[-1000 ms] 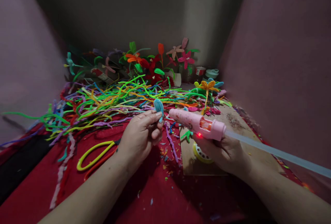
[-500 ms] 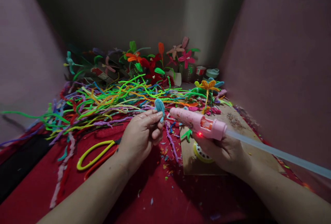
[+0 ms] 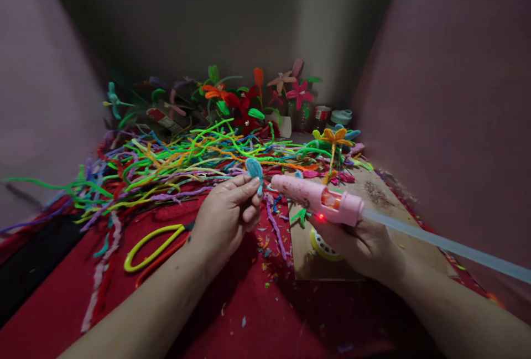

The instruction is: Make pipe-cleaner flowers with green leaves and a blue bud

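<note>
Between the thumb and fingers of my left hand (image 3: 228, 204) is a blue pipe-cleaner petal (image 3: 254, 168), its rounded loop pointing up. My right hand (image 3: 360, 243) is wrapped round a pink hot glue gun (image 3: 305, 190) with a small red light on its side. A long translucent glue stick (image 3: 440, 245) runs out of the gun's back end toward the right. The gun's nozzle points left, close to the petal's lower part; whether they touch I cannot tell. The gun's handle is mostly hidden by my right hand.
Scissors with yellow and orange handles (image 3: 155, 248) lie beside my left forearm. Loose pipe cleaners (image 3: 186, 154) pile across the red cloth (image 3: 249, 315). A cardboard sheet (image 3: 398, 243) carries a yellow-rimmed round object (image 3: 326, 245). Finished pipe-cleaner flowers (image 3: 298, 93) stand at the back.
The blue petal has tilted slightly to the left in my left hand. My right hand and the glue gun have hardly moved.
</note>
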Motion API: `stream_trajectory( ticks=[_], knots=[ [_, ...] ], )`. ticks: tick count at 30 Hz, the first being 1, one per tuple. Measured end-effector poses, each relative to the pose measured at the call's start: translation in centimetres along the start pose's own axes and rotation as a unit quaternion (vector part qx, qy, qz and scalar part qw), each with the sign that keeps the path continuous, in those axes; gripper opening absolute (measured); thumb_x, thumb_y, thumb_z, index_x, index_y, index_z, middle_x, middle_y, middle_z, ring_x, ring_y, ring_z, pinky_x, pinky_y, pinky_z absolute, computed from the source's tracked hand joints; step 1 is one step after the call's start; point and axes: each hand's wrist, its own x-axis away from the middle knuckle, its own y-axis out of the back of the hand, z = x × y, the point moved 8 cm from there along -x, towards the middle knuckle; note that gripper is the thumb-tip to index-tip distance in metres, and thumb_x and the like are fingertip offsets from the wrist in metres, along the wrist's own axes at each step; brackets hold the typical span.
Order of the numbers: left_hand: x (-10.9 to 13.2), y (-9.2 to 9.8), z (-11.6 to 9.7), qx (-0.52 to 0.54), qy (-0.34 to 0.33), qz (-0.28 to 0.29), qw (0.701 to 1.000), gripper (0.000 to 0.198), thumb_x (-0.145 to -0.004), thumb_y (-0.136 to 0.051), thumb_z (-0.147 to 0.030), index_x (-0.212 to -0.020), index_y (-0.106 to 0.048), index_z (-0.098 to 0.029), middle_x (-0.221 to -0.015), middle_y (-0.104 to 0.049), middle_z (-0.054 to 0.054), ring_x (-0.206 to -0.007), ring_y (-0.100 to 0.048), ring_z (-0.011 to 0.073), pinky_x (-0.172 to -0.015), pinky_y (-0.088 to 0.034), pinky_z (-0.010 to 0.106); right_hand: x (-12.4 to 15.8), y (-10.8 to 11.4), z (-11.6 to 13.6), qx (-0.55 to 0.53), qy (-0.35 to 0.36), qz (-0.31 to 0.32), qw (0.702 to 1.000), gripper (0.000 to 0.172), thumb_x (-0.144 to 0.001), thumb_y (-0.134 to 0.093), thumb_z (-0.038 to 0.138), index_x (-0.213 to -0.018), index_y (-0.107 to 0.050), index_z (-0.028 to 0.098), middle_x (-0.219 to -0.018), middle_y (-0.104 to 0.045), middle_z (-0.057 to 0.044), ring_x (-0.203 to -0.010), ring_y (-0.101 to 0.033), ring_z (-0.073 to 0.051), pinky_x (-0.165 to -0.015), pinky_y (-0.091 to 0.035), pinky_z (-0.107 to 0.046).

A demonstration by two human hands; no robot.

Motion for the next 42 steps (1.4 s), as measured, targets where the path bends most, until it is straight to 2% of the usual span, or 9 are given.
stream_trajectory(
  ticks=[7, 13, 22, 26, 36, 42],
  knots=[
    [0.09, -0.05, 0.06, -0.002, 0.002, 0.001, 1.000, 0.015, -0.075, -0.062, -0.021, -0.068, -0.051, -0.015, -0.052, -0.047, -0.006, -0.034, -0.030, 0.0015, -0.034, -0.026, 0.014, -0.34, -0.73, 0.21, -0.040, -0.004, 0.027, 0.999, 0.045, -0.090, -0.042, 0.022, -0.135, -0.044, 0.024, -0.139, -0.046, -0.002, -0.128, -0.042, -0.026, -0.108, -0.036, -0.044],
    [0.07, -0.19, 0.26, -0.007, 0.010, 0.014, 1.000, 0.014, -0.077, -0.059, -0.020, -0.068, -0.050, -0.015, -0.053, -0.047, -0.005, -0.035, -0.031, 0.0014, -0.034, -0.025, 0.014, -0.29, -0.43, 0.19, -0.044, -0.001, 0.001, 0.999, 0.045, -0.090, -0.043, 0.021, -0.135, -0.044, 0.025, -0.140, -0.045, -0.001, -0.131, -0.039, -0.024, -0.110, -0.032, -0.042],
    [0.10, -0.28, 0.24, -0.011, 0.009, 0.019, 1.000, 0.013, -0.076, -0.060, -0.020, -0.069, -0.051, -0.015, -0.053, -0.047, -0.005, -0.035, -0.031, 0.0017, -0.035, -0.025, 0.015, -0.05, -0.29, -0.29, -0.025, -0.008, -0.006, 1.000, 0.048, -0.089, -0.045, 0.017, -0.136, -0.042, 0.026, -0.139, -0.046, -0.001, -0.130, -0.040, -0.024, -0.110, -0.032, -0.041],
    [0.10, -0.04, 0.11, -0.008, 0.005, 0.003, 1.000, 0.014, -0.077, -0.058, -0.019, -0.066, -0.049, -0.015, -0.052, -0.046, -0.005, -0.034, -0.030, 0.0017, -0.034, -0.025, 0.015, -0.15, -0.63, -0.03, -0.034, -0.006, 0.023, 0.999, 0.047, -0.090, -0.042, 0.018, -0.137, -0.041, 0.022, -0.140, -0.045, -0.003, -0.129, -0.041, -0.025, -0.109, -0.034, -0.043],
    [0.10, -0.03, -0.26, -0.011, -0.003, -0.011, 1.000, 0.015, -0.077, -0.056, -0.015, -0.064, -0.048, -0.014, -0.051, -0.045, -0.005, -0.033, -0.029, 0.0016, -0.033, -0.025, 0.014, -0.17, -0.29, 0.43, -0.011, 0.009, 0.011, 1.000, 0.044, -0.089, -0.047, 0.024, -0.132, -0.047, 0.024, -0.133, -0.053, -0.004, -0.123, -0.048, -0.027, -0.104, -0.041, -0.043],
    [0.17, 0.07, -0.28, -0.008, -0.008, -0.011, 1.000, 0.015, -0.078, -0.056, -0.016, -0.065, -0.048, -0.014, -0.052, -0.046, -0.005, -0.033, -0.031, 0.0019, -0.033, -0.025, 0.015, -0.16, -0.64, 0.07, -0.024, -0.012, 0.029, 0.999, 0.044, -0.090, -0.044, 0.023, -0.134, -0.045, 0.024, -0.136, -0.049, -0.004, -0.126, -0.045, -0.027, -0.105, -0.038, -0.044]
  ],
)
